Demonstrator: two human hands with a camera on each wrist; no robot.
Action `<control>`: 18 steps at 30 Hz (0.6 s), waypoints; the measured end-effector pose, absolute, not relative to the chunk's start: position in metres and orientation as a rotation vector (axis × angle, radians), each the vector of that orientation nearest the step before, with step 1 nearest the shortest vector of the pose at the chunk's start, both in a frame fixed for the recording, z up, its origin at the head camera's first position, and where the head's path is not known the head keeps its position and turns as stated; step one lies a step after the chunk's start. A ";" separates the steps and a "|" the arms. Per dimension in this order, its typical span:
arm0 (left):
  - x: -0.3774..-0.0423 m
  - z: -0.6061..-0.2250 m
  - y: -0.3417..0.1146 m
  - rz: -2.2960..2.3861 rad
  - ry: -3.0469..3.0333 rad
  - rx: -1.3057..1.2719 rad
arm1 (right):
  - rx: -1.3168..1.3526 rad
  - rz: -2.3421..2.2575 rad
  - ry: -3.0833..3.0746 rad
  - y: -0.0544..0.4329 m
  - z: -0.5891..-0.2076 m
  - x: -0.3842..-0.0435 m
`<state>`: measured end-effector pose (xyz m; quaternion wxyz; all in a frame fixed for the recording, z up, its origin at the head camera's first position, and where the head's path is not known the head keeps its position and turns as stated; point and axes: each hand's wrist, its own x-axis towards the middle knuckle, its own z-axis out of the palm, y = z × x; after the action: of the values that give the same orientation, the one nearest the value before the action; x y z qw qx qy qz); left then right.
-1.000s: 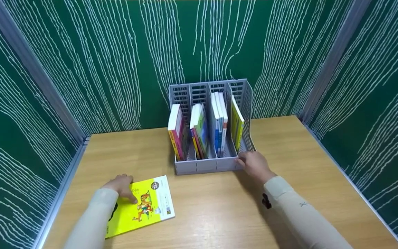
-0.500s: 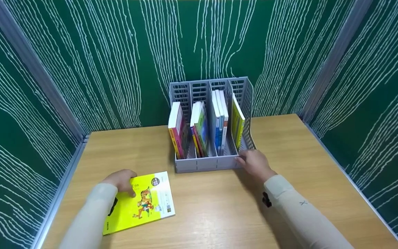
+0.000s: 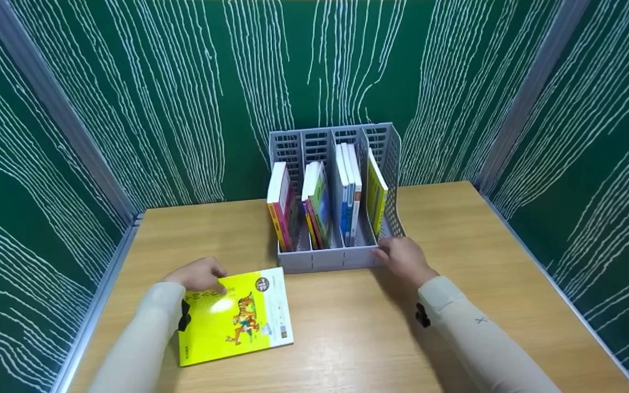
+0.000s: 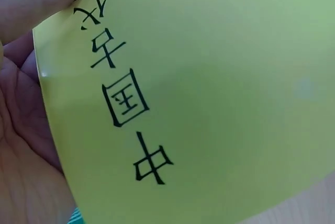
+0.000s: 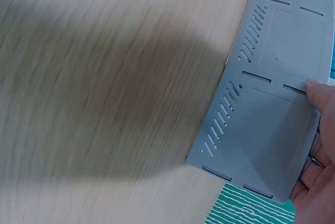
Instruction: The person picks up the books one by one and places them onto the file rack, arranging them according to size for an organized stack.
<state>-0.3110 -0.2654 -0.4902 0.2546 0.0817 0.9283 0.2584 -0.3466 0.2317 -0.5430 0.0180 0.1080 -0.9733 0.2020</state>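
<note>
A yellow book (image 3: pixel 221 316) with a cartoon tiger and a white strip on its cover is in my left hand (image 3: pixel 199 274). The thumb lies on the cover and the fingers go under the edge, as the left wrist view shows with the book (image 4: pixel 209 103) close up. My right hand (image 3: pixel 403 261) grips the front lip of a grey magazine rack (image 3: pixel 328 260) at its right corner. In the right wrist view the thumb rests on the rack's outer front panel (image 5: pixel 272 130) and the fingers curl inside over the edge.
Books stand upright in each rack compartment: pink and yellow ones (image 3: pixel 282 210), several thin ones (image 3: pixel 316 207), white-and-blue ones (image 3: pixel 348 196) and a yellow one (image 3: pixel 377 194). The wooden table (image 3: pixel 358 338) meets green walls (image 3: pixel 183 109) with white lines.
My left hand has taken the yellow book up in a grip at its far left edge and shifted it right, with its near edge lifting. The right hand stays on the rack.
</note>
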 end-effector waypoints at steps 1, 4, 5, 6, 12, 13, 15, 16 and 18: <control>-0.312 -0.488 -0.264 0.716 2.517 0.248 | 0.353 0.607 -3.012 0.232 -0.543 -0.347; -0.313 -0.481 -0.260 0.775 2.503 0.309 | 0.366 0.573 -2.982 0.231 -0.544 -0.346; -0.314 -0.480 -0.258 0.801 2.494 0.324 | 0.368 0.564 -2.972 0.231 -0.543 -0.345; -0.314 -0.478 -0.257 0.827 2.485 0.336 | 0.361 0.559 -2.964 0.231 -0.542 -0.344; -0.312 -0.474 -0.249 1.020 2.440 0.278 | 0.227 0.700 -2.910 0.229 -0.524 -0.336; -0.312 -0.474 -0.248 1.071 2.421 0.259 | 0.207 0.729 -2.888 0.229 -0.519 -0.334; -0.312 -0.475 -0.247 1.180 2.382 0.221 | 0.211 0.767 -2.821 0.229 -0.510 -0.330; -0.311 -0.475 -0.246 1.231 2.366 0.209 | 0.238 0.771 -2.774 0.228 -0.505 -0.329; -0.312 -0.475 -0.244 1.334 2.336 0.206 | 0.321 0.764 -2.664 0.228 -0.497 -0.326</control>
<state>-0.3117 -0.2436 -0.4745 0.2200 0.0744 0.8447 0.4822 -0.3258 0.2277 -0.4970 0.1750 0.1132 -0.9401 0.2698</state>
